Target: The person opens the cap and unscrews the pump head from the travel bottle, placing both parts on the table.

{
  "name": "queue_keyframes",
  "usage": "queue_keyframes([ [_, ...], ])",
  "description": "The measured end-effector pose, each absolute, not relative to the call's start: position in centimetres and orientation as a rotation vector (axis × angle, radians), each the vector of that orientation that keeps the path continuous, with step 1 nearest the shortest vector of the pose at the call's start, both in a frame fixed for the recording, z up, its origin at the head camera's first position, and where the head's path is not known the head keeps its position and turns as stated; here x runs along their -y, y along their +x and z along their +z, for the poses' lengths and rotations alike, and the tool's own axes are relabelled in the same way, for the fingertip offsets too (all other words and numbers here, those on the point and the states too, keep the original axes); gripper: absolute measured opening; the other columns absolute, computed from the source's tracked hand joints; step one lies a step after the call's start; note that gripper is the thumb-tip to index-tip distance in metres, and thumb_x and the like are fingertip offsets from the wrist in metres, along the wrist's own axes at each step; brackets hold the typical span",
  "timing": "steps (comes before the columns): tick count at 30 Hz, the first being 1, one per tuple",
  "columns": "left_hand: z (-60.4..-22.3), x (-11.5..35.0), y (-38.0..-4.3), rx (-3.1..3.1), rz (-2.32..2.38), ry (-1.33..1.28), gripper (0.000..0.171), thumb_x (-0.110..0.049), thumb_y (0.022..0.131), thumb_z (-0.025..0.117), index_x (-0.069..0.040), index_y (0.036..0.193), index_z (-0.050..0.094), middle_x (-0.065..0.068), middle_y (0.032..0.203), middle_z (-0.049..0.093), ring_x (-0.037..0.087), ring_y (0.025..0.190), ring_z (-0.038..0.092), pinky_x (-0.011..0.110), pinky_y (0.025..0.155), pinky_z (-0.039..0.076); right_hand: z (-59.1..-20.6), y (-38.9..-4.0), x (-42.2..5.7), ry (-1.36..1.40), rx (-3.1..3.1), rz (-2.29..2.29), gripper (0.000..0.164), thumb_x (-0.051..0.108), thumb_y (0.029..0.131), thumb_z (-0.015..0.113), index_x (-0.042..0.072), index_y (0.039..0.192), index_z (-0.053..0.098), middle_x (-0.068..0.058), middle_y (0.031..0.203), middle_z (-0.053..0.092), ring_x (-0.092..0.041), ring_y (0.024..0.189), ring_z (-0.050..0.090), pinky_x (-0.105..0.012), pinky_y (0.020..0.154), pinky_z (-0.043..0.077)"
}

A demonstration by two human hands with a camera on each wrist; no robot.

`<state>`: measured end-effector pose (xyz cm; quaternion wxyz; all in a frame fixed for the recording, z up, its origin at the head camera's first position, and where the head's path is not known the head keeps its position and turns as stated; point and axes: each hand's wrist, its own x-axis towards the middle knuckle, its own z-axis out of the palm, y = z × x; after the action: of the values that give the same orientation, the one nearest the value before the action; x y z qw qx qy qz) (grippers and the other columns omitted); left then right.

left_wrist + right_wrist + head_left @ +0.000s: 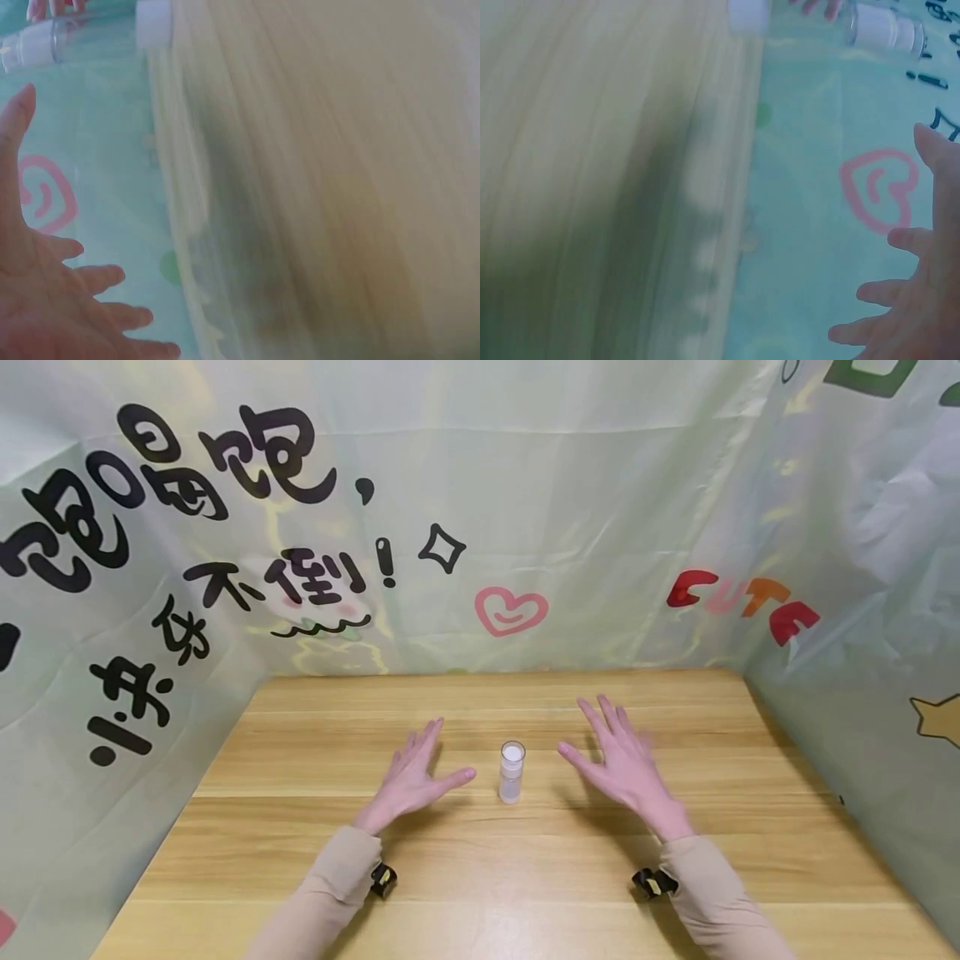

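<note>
A small clear bottle stands upright on the wooden table, with a white base and a white upper part under a clear cap. To its left, my left hand hovers with fingers spread and thumb pointing toward it, not touching. On the other side my right hand is held up likewise, fingers spread and apart from the bottle. The left wrist view shows the bottle lying sideways across its top corner, above my left hand. In the right wrist view the bottle appears beyond my right thumb, its body faint.
The wooden table runs back to a pale printed cloth that hangs behind it and along both sides. Black cuffs or straps sit at both wrists, below beige sleeves.
</note>
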<state>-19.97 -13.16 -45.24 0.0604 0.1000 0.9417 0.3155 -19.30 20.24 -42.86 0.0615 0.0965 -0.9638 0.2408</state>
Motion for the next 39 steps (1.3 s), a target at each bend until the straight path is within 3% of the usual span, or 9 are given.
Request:
queue_keyframes([
  [6, -45.7, 11.5, -19.6, -2.653, 1.200, 0.385, 0.109, -0.068, 0.081, 0.068, -0.023, 0.163, 0.011, 0.014, 0.168, 0.017, 0.041, 0.156, 0.012, 0.070, 0.120, 0.011, -42.4, -18.8, -18.2, 0.408, 2.835, 0.751, 0.081, 0.060, 0.094, 0.055, 0.022, 0.159, 0.028, -0.016, 0.168, 0.020, -0.045, 0.154, 0.018, -0.077, 0.116, 0.009],
  [12, -46.4, 9.9, -19.3, -2.506, 1.364, 0.532, 0.108, -0.059, 0.081, 0.074, -0.017, 0.162, 0.016, 0.012, 0.167, 0.024, 0.039, 0.152, 0.027, 0.067, 0.118, 0.025, -42.0, -18.2, -16.5, 0.542, 2.717, 0.748, 0.070, 0.051, 0.094, 0.060, 0.016, 0.152, 0.042, -0.016, 0.157, 0.042, -0.041, 0.144, 0.039, -0.068, 0.119, 0.020],
  [18, -47.2, 8.3, -19.2, -2.349, 1.562, 0.582, 0.106, -0.049, 0.079, 0.081, -0.010, 0.159, 0.024, 0.013, 0.162, 0.035, 0.038, 0.150, 0.033, 0.063, 0.120, 0.026, -41.9, -18.0, -14.9, 0.666, 2.597, 0.840, 0.059, 0.042, 0.092, 0.067, 0.012, 0.142, 0.054, -0.014, 0.144, 0.055, -0.037, 0.134, 0.051, -0.062, 0.111, 0.038],
  [23, -47.7, 7.1, -19.2, -2.146, 1.777, 0.596, 0.096, -0.031, 0.080, 0.084, -0.004, 0.154, 0.030, 0.018, 0.154, 0.043, 0.038, 0.146, 0.038, 0.057, 0.123, 0.025, -42.0, -17.9, -13.6, 0.774, 2.526, 0.940, 0.051, 0.033, 0.092, 0.070, 0.010, 0.135, 0.059, -0.013, 0.136, 0.060, -0.034, 0.127, 0.058, -0.056, 0.105, 0.047],
  [31, -48.4, 5.5, -19.3, -1.979, 1.941, 0.467, 0.075, -0.009, 0.079, 0.083, -0.002, 0.143, 0.046, 0.021, 0.144, 0.054, 0.033, 0.135, 0.051, 0.048, 0.120, 0.035, -42.1, -17.9, -12.2, 0.832, 2.446, 0.985, 0.045, 0.021, 0.086, 0.077, 0.007, 0.126, 0.063, -0.010, 0.124, 0.066, -0.027, 0.110, 0.067, -0.044, 0.092, 0.056],
  [39, -49.1, 4.5, -19.7, -1.982, 1.932, 0.436, 0.062, 0.000, 0.080, 0.076, 0.001, 0.137, 0.054, 0.022, 0.138, 0.059, 0.027, 0.124, 0.060, 0.043, 0.112, 0.045, -42.3, -18.1, -11.7, 0.859, 2.392, 1.013, 0.033, 0.012, 0.084, 0.079, 0.004, 0.113, 0.066, -0.008, 0.108, 0.070, -0.020, 0.095, 0.069, -0.037, 0.082, 0.059],
])
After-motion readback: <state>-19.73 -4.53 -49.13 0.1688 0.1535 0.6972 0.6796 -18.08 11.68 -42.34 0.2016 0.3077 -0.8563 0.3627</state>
